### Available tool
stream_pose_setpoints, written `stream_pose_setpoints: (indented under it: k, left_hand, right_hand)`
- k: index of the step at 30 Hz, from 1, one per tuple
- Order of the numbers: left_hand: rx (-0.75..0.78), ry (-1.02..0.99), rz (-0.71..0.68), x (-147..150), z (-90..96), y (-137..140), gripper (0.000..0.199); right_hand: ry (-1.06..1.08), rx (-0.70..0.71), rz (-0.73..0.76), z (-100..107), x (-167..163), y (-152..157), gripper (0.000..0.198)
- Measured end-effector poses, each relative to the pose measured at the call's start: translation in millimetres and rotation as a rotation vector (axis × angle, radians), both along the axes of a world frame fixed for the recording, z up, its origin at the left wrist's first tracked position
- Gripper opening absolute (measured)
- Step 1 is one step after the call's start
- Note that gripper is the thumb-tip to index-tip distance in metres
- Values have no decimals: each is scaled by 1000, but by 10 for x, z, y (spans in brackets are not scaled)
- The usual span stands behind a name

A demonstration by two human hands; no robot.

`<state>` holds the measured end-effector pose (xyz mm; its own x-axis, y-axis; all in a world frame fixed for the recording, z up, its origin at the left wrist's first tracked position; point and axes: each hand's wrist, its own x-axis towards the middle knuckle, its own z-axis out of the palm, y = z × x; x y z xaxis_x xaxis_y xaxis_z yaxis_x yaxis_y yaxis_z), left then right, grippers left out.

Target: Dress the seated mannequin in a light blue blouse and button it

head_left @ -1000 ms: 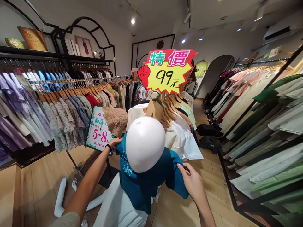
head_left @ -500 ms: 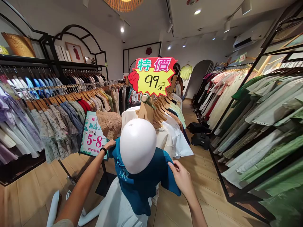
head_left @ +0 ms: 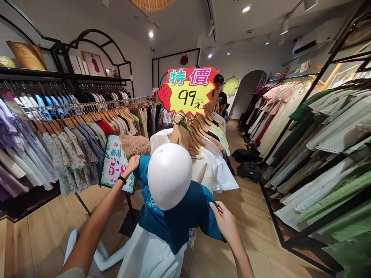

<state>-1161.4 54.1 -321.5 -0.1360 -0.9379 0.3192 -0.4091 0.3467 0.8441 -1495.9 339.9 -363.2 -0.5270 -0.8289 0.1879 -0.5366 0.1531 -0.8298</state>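
A white mannequin point(head_left: 169, 177) stands right below me, its smooth head towards the camera. It wears a teal short-sleeved top point(head_left: 179, 222) with pale embroidery, over a white skirt point(head_left: 153, 256). My left hand point(head_left: 133, 164), a black band on its wrist, pinches the top's left-side sleeve and holds it out. On the other side, my right hand point(head_left: 224, 216) grips the edge of the right-side sleeve between thumb and fingers. Detached white mannequin arms point(head_left: 108, 260) lie low at the left, partly behind my left forearm.
A sign stand point(head_left: 117, 164) and a brown crocheted hat point(head_left: 135, 146) are at the left. Ahead, a price sign point(head_left: 188, 92) tops a rack of white shirts point(head_left: 214, 166). Clothes racks line both sides. A black object point(head_left: 248, 171) lies on the floor; a person point(head_left: 222, 101) is farther back.
My left hand has risen, lifting the left-side sleeve up and outward. My right hand has shifted slightly right and down with its sleeve. The view has moved a little.
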Motion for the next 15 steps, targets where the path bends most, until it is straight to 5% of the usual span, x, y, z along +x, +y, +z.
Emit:
stream_pose_setpoints:
  k: [7,15]
  left_hand:
    - [-27,-42,-64,-202,230,230,33]
    - [67,-6,-38,-184,320,115,37]
  right_hand:
    - [46,-25,-249,49,-40,83,50]
    - [-102,-93,-173,-242,-166,-28,65]
